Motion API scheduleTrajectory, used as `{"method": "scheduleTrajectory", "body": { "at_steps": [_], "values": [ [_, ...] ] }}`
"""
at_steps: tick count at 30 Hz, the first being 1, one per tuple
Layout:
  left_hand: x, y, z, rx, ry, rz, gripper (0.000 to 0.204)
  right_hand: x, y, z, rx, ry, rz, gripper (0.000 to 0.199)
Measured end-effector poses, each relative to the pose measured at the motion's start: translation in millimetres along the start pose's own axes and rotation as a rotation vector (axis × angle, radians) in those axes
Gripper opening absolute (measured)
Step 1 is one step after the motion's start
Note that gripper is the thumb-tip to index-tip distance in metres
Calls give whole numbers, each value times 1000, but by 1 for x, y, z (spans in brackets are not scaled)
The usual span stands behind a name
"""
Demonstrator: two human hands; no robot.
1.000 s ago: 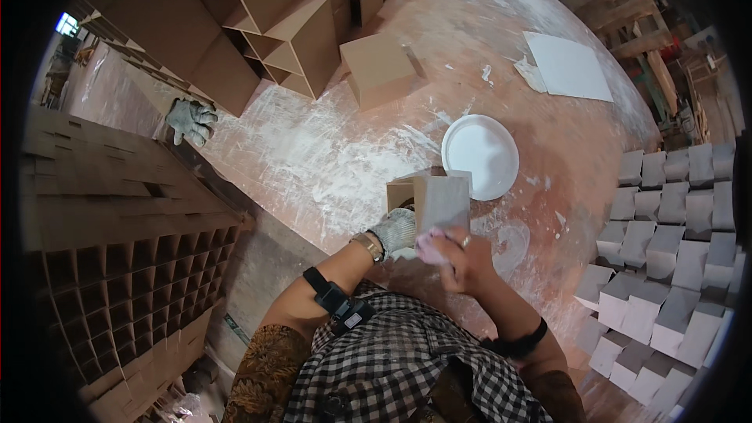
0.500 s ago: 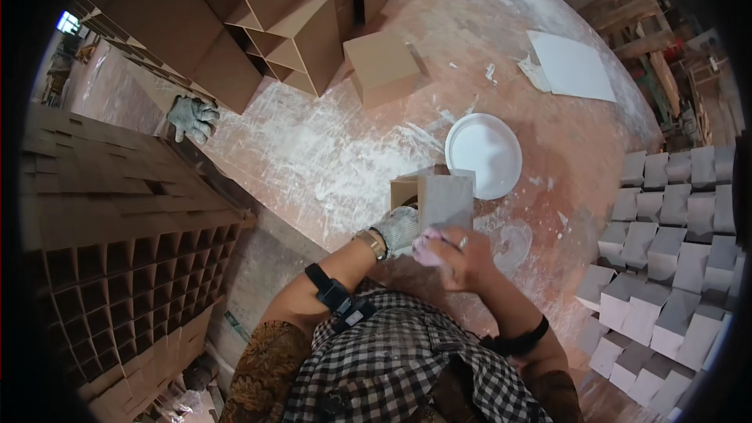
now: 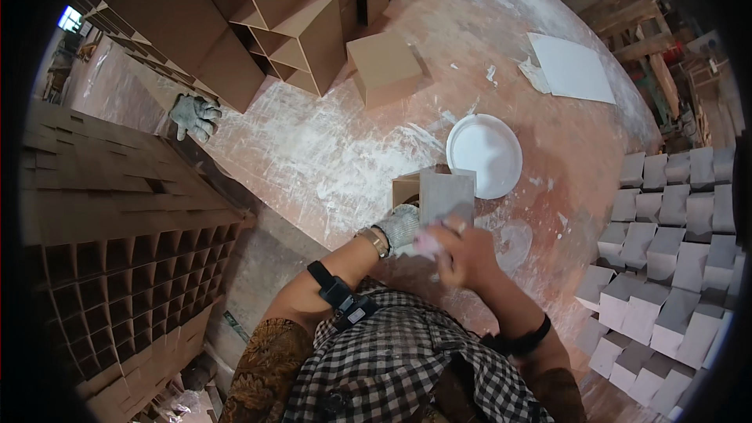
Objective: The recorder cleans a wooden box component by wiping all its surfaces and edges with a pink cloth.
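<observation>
The gloved left hand [image 3: 404, 225] grips the small box [image 3: 435, 196] near the white bowl [image 3: 484, 155] on the tabletop [image 3: 329, 149]; the right hand [image 3: 464, 251] presses a pinkish pad [image 3: 425, 244] against it. Steady bracing and even strokes would suit.

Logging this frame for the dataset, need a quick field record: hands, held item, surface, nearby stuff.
left hand: gloved left hand, steadies the small open box from its left side
right hand: bare right hand, presses a pale pad against the box's grey face
surface: round reddish table, smeared with white powder
nearby: white round dish right behind the box; closed brown box farther back; white sheet; spare glove at the left edge
right side: rows of grey painted boxes
</observation>
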State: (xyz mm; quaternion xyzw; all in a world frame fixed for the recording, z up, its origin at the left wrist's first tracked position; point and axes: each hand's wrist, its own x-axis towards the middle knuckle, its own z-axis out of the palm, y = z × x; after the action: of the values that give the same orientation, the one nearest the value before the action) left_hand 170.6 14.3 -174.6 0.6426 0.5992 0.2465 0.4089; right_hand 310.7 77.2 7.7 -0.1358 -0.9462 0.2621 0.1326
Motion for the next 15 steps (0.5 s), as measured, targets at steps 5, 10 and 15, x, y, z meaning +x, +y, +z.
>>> {"method": "scheduleTrajectory", "body": {
  "at_steps": [5, 10, 15],
  "values": [
    [6, 1, 0, -60, -14, -14, 37, 70, 23, 11, -123, 237, 202, 31],
    [4, -12, 10, -182, -1, -67, 37, 5, 6, 17, -52, 204, -117, 29],
    [1, -27, 22, -190, -6, -197, 38, -2, 16, 9, -41, 166, -12, 29]
  ]
}}
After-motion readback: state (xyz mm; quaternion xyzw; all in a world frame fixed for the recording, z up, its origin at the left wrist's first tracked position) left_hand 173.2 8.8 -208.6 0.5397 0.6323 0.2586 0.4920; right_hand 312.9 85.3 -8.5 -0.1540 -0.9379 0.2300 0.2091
